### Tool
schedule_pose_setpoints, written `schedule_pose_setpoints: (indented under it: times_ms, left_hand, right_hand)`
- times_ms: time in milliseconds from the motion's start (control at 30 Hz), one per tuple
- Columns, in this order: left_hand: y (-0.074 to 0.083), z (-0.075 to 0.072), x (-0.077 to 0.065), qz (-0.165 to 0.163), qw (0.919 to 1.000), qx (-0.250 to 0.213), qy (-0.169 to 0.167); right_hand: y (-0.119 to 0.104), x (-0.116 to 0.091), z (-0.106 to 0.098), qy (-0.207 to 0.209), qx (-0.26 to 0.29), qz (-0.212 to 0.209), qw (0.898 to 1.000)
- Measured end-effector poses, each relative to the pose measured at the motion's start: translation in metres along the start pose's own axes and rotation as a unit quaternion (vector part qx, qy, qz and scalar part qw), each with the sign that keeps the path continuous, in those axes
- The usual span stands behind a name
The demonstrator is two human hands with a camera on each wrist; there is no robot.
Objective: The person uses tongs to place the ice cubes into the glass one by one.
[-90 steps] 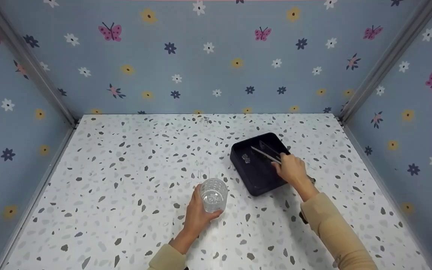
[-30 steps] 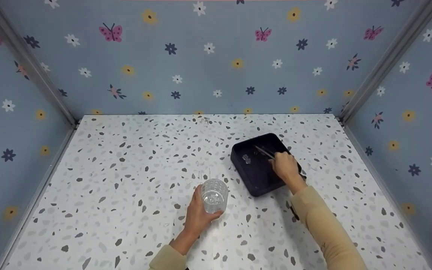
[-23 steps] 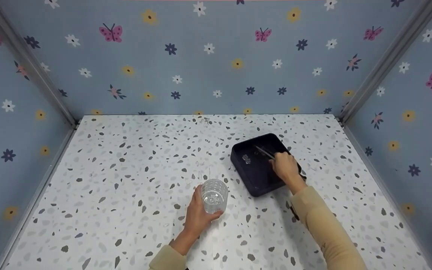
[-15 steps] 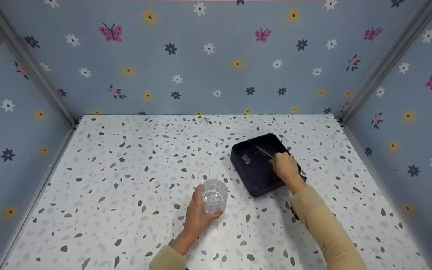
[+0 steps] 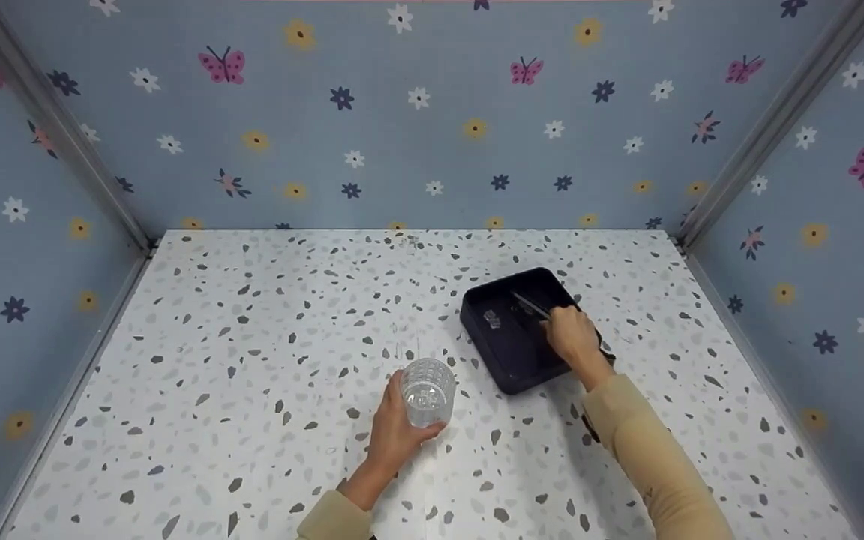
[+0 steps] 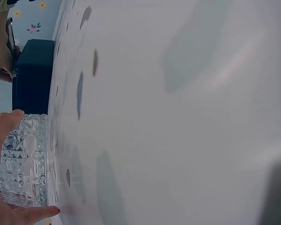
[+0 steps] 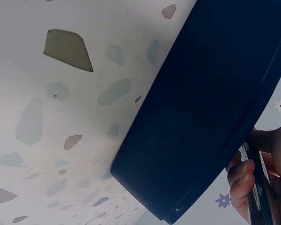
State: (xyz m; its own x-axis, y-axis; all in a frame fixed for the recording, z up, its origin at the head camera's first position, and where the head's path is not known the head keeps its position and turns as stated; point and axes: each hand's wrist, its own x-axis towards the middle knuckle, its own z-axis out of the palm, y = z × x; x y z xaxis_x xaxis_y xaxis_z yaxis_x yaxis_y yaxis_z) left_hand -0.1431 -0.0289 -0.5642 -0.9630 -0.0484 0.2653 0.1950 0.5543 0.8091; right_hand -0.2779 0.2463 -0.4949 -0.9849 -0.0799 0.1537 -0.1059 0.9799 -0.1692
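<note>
My left hand (image 5: 394, 433) is wrapped round a clear drinking glass (image 5: 428, 394) with a cut pattern, standing upright on the table; thumb and fingers lie on opposite sides. In the left wrist view the glass (image 6: 25, 159) shows its diamond pattern. My right hand (image 5: 571, 334) holds slim metal tongs (image 5: 529, 304) over the right side of a dark rectangular tray (image 5: 507, 373), their arms drawn together and tips down inside it. Small shiny bits lie near the tips. A small clear lump (image 5: 492, 319) sits at the tray's left side. In the right wrist view the tray wall (image 7: 192, 108) hides the tips.
The speckled white table (image 5: 267, 360) runs back to a blue flowered wall (image 5: 417, 127), with similar panels at left and right. The tray stands to the right of the glass, a short gap between them.
Since three seconds ago my right hand has shifted slightly left and the tongs' spread arms have come together in the tray. Over the last second little differs; my left hand stays on the glass.
</note>
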Motion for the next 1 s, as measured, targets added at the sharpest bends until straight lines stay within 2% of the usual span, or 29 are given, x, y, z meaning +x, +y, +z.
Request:
schedule_pose_setpoints:
  times_ms: [733, 1000]
  left_hand:
    - [0.002, 0.0, -0.001, -0.013, 0.9999, 0.004, -0.001]
    - [0.001, 0.0, 0.0, 0.006, 0.9999, 0.008, 0.006]
  right_hand:
    - [0.009, -0.013, -0.01, 0.01, 0.024, 0.003, 1.0]
    - [0.009, -0.021, -0.018, 0.036, 0.026, -0.015, 0.999]
